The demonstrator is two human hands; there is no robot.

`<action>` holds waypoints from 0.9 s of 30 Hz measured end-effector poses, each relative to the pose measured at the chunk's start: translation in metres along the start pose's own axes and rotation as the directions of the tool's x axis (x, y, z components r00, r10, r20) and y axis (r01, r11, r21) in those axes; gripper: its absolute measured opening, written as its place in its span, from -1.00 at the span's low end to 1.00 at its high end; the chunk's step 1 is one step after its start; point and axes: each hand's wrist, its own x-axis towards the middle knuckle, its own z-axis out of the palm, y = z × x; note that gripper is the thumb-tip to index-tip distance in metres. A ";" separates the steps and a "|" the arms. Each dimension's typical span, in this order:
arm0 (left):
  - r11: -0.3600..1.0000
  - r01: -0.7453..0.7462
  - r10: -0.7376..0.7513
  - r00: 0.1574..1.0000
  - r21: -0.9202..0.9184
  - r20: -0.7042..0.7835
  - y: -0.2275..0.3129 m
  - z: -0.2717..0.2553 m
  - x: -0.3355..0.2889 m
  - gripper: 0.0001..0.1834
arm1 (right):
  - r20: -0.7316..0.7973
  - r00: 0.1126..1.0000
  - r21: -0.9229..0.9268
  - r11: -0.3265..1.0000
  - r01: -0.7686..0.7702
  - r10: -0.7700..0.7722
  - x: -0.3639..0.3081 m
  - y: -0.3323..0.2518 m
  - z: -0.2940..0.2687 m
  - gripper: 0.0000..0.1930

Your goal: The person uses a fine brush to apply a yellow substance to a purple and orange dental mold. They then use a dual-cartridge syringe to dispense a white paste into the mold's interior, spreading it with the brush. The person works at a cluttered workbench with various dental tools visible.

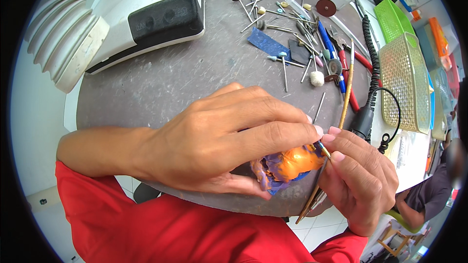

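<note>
My left hand (214, 141) arches over what looks like a dental impression (297, 163), a glossy orange and purple lump with blue at its lower edge. Its thumb lies along the near side and its fingers reach across the top, hiding much of the lump. From the right, my right hand (363, 173) pinches a slim brush-like tool (325, 151) with a dark tip and a brass-coloured collar. The tip meets the upper right of the orange part, close to my left fingertips. The rest of the tool is hidden in my right hand.
Rotary burs and polishing bits (292, 29) lie scattered beyond my hands, beside red-handled pliers (347, 73) and a long golden-handled stick (347, 97). A cream basket (404, 83) stands at right. A white machine (156, 24) with a ribbed hose (63, 24) occupies the far left. Another person (424, 195) sits at right.
</note>
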 end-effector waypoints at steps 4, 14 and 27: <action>1.000 0.011 -0.011 1.000 -0.001 -0.020 0.002 0.000 -0.002 -0.16 | 0.002 1.000 -0.020 0.999 0.027 -0.027 0.001 -0.002 0.000 -0.63; 1.000 0.002 -0.002 1.000 0.015 -0.028 0.001 0.001 0.001 -0.14 | 0.052 0.996 -0.179 0.980 0.083 -0.075 0.000 -0.009 -0.002 -0.61; 0.984 0.021 -0.024 1.000 -0.175 -0.012 -0.003 0.003 -0.003 0.10 | -0.030 0.994 0.265 0.960 -0.090 0.101 0.005 0.009 -0.003 -0.86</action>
